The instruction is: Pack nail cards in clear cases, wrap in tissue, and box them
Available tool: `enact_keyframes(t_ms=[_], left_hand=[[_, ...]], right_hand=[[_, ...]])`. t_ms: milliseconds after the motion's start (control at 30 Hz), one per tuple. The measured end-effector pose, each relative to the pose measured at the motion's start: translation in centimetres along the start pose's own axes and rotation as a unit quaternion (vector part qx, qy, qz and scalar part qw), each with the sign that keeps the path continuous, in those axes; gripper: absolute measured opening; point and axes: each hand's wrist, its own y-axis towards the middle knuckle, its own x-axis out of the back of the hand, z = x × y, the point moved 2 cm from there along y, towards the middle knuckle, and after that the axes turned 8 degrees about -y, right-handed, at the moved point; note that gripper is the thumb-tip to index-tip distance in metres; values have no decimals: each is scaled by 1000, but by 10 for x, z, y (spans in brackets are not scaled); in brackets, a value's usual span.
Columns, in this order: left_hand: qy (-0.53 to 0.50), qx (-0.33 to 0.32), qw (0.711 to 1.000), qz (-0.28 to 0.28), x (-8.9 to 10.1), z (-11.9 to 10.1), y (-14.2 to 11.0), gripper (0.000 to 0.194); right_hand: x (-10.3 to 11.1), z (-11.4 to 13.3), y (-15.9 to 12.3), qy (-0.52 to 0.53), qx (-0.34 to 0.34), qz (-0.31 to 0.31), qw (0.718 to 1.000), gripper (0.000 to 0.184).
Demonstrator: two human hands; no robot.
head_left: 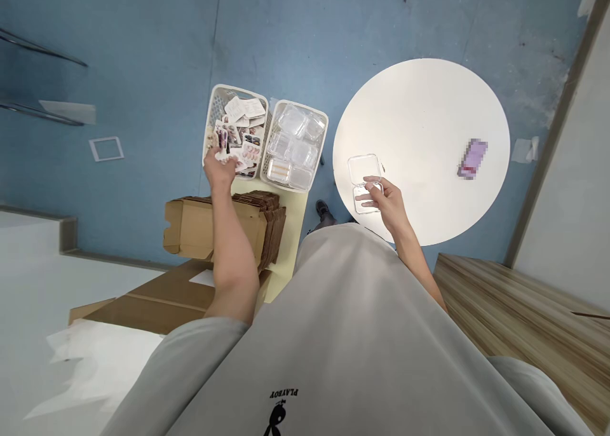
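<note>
Grey shirt fills bottom center, closest to the lens. Right hand pinches a clear hinged case at its right edge, lid folded open, over the left side of the round white worktop, right of center. Left hand, left of center, has fingers down in the printed cards at the lower-left corner of the left basket; can't tell if it grips one. Progress, my read: case open, no card visible inside, so loading and closing look undone. Plenty of cards left; right basket carries more clear cases, upper center, and one shows tan strips. Can't tell if any are finished.
</note>
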Motion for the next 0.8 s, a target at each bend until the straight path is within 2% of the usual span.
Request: enact_keyframes(t_ms=[100,200,267,367,400,467,600,800], left_hand=[[-100,-8,994,38,-15,-36,-20,55],[-133,-53,981,129,-51,-78,-60,69],[-167,-85,955,231,-84,-100,-99,69],[-212,-118,892,381,-130,-119,-165,60],[-214,-125,872,423,-142,-122,-187,58],[-204,-139,850,466,-159,-128,-223,55],[-146,-166,860,459,-181,-139,-267,48],[-85,-192,906,368,-203,-147,-294,30]], right_hand=[[1,0,1,2,5,-5,1000,59],[7,1,0,12,15,-21,1000,62],[14,2,0,18,20,-43,999,65],[29,-1,-2,30,24,-81,996,71],[35,-4,-2,36,25,-93,995,74],[46,-11,-3,56,28,-111,992,78],[64,-29,-3,98,41,-121,987,81],[77,-39,-7,113,49,-141,982,85]])
